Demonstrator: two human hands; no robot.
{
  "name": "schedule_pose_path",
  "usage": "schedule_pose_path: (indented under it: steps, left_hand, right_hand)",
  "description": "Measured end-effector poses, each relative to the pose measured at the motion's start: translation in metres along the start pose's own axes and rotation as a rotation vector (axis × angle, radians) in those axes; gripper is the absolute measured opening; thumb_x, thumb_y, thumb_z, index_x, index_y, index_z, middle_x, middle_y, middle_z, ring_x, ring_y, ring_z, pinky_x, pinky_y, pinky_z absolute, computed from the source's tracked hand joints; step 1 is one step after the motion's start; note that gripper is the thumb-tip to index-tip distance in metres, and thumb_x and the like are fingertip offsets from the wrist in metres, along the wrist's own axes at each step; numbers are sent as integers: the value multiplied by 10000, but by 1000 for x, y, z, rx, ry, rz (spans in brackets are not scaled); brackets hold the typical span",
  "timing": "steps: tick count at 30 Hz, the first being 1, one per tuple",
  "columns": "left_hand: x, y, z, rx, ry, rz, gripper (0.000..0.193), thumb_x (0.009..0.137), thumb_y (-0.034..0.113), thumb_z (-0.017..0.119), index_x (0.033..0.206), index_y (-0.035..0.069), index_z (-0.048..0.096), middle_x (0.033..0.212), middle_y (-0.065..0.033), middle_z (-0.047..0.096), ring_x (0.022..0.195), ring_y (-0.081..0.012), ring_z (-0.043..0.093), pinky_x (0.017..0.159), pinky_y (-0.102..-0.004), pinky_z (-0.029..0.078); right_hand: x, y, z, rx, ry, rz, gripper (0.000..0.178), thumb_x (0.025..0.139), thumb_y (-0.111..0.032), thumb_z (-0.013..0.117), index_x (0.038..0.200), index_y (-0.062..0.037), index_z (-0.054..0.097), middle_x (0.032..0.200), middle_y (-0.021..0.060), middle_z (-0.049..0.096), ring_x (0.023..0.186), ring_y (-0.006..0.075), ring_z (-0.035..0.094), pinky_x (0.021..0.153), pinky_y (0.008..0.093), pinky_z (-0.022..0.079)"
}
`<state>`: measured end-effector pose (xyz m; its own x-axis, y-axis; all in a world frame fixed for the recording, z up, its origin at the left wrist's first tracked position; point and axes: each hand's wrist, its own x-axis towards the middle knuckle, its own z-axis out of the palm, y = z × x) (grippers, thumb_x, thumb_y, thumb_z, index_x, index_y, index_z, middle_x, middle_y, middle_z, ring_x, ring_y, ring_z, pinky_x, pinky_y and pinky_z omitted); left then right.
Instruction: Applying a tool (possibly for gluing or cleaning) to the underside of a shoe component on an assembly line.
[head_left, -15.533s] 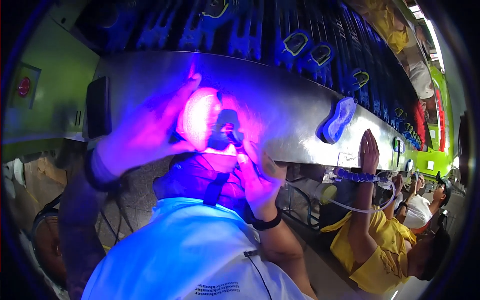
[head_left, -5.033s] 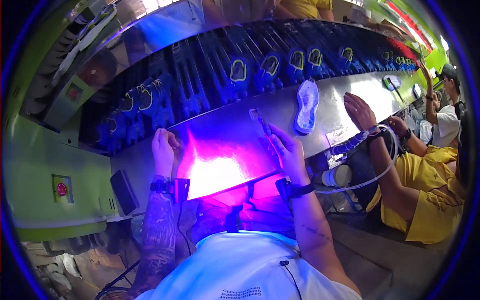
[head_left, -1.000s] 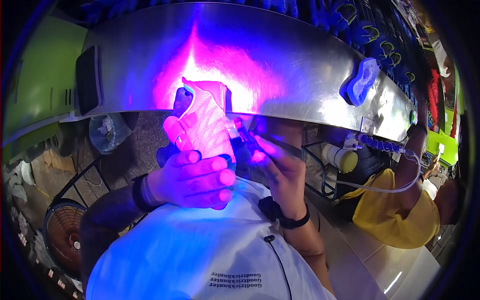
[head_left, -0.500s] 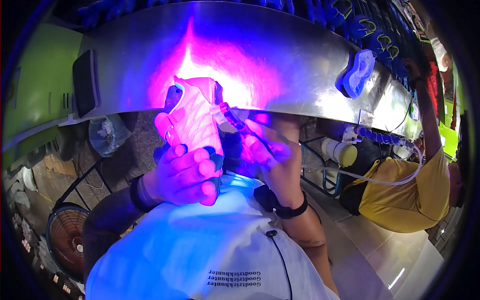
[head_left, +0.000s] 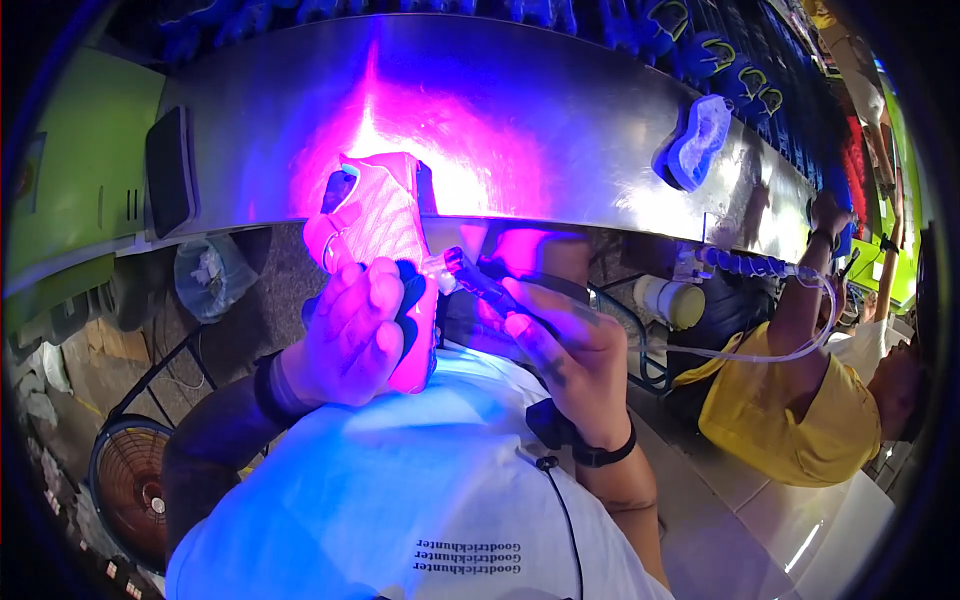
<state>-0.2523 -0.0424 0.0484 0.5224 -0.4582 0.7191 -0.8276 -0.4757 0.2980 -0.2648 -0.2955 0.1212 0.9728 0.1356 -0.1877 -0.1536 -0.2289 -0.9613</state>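
Note:
A sports shoe (head_left: 388,215), washed pink by the strong violet light, is held upright in front of my chest. My left hand (head_left: 352,335) is closed around it, with a ring on one finger. The side of its sole faces toward my right. In my right hand (head_left: 572,350) I pinch a slim dark-handled brush (head_left: 478,283). Its pale tip is at the shoe's edge, near the middle; whether it touches cannot be made out in the glare.
A metal bench (head_left: 270,120) runs across ahead, with a bluish sole-shaped piece (head_left: 700,143) at its right. A dark flat panel (head_left: 172,170) stands left. A fan (head_left: 135,490) and plastic bag (head_left: 212,275) are low left. A co-worker in yellow (head_left: 780,410) sits right, near a clear hose (head_left: 740,355).
The shoe has turned, showing more of its sole side, and my left fingers have shifted on it. The brush tip has moved lower along its edge. The sole-shaped piece has shifted slightly left.

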Motion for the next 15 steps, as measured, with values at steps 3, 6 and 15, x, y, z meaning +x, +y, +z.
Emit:
schedule_pose_path:
  steps: [3,6,15]
  left_hand:
    - [13,4,0,56,-41,-27,867,855,5,714,1532,-74,179,1305,-408,524,1055,-496,638,881,-610,515]
    - [31,9,-2,168,-83,-66,861,850,22,728,1508,-123,192,1287,-435,521,1111,-526,616,910,-592,515]
    - [71,18,-7,28,-166,-289,780,769,79,765,1422,-156,406,1515,-413,268,1331,-574,404,1060,-615,367]
  right_hand:
    - [-3,-6,-2,6,32,30,307,913,-63,721,1216,-17,706,1116,142,740,924,140,693,825,285,549]
    - [-5,-15,-6,-75,42,-9,314,902,-54,727,1214,-19,708,1116,141,741,946,144,692,844,296,543]
    - [-11,-39,-18,-116,91,-60,334,874,-34,737,1202,18,700,1122,163,735,969,204,711,880,310,530]
